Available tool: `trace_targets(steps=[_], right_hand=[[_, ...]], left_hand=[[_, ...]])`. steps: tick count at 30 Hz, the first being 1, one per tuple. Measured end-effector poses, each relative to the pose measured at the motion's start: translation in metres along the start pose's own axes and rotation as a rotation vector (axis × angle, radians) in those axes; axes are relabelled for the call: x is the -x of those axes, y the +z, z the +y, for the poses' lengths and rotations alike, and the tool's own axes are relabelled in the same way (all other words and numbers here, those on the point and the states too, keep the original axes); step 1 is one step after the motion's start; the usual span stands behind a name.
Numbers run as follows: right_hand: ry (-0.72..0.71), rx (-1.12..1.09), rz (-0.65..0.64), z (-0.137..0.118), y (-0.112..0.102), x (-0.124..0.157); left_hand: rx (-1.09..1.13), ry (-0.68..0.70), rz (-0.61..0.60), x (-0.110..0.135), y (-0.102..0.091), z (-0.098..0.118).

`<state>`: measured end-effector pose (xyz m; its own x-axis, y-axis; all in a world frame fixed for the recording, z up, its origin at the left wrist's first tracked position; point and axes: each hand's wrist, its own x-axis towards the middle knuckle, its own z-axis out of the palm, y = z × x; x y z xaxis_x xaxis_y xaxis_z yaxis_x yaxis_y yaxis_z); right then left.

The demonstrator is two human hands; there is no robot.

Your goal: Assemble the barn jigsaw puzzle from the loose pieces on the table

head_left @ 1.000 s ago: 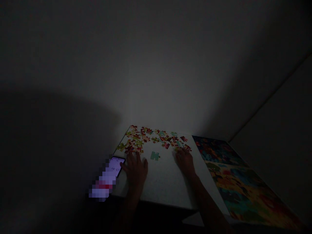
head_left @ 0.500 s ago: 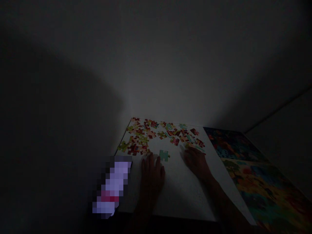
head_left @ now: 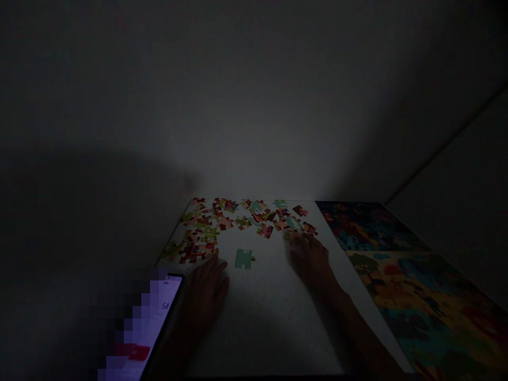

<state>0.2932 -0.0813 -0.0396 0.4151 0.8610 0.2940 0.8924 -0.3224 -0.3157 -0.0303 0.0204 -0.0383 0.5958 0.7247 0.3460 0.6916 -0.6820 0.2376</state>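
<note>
Head view: nearest, a lit phone [head_left: 161, 317], then my left hand [head_left: 206, 291] flat on the table [head_left: 265, 323], fingers spread and empty, near a lone green piece [head_left: 244, 259]. Farther, my right hand [head_left: 311, 260] meets the loose pieces [head_left: 238, 219]; whether its fingers grip one, I cannot tell.

tabletop [head_left: 270, 317]: white, pretty dim
far edge: loose puzzle pieces [head_left: 238, 219] scattered
middle: 1 green piece [head_left: 243, 259] by itself
right edge: colourful picture sheet [head_left: 405, 286]
by near-left corner: lit phone [head_left: 164, 304]
</note>
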Motion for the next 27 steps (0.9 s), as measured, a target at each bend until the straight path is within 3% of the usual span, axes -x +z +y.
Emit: trace_targets(steps=[2,4,11,16,20,23,27], right_hand=[[0.17,0.048,0.03,0.014,-0.002,-0.001],[0.253,0.056,0.043,0.021,-0.003,-0.002],[0.256,0.045,0.072,0.022,-0.008,-0.004],[0.187,0.048,0.072,0.012,-0.02,-0.006],[0.168,0.045,0.047,-0.004,-0.029,0.003],[0.098,0.011,0.052,-0.02,-0.027,0.027],[-0.169,-0.09,0.125,-0.036,-0.021,0.079]], left_hand=[[0.036,-0.008,-0.015,-0.003,-0.004,-0.005],[0.09,-0.023,-0.03,-0.006,-0.007,-0.01],[0.088,-0.023,0.003,-0.006,-0.012,-0.005],[0.013,-0.012,0.039,-0.002,-0.012,0.007],[-0.037,-0.062,0.098,-0.003,0.005,0.031],[-0.053,-0.005,0.085,-0.005,0.02,0.056],[-0.014,0.123,0.056,0.001,0.024,0.075]])
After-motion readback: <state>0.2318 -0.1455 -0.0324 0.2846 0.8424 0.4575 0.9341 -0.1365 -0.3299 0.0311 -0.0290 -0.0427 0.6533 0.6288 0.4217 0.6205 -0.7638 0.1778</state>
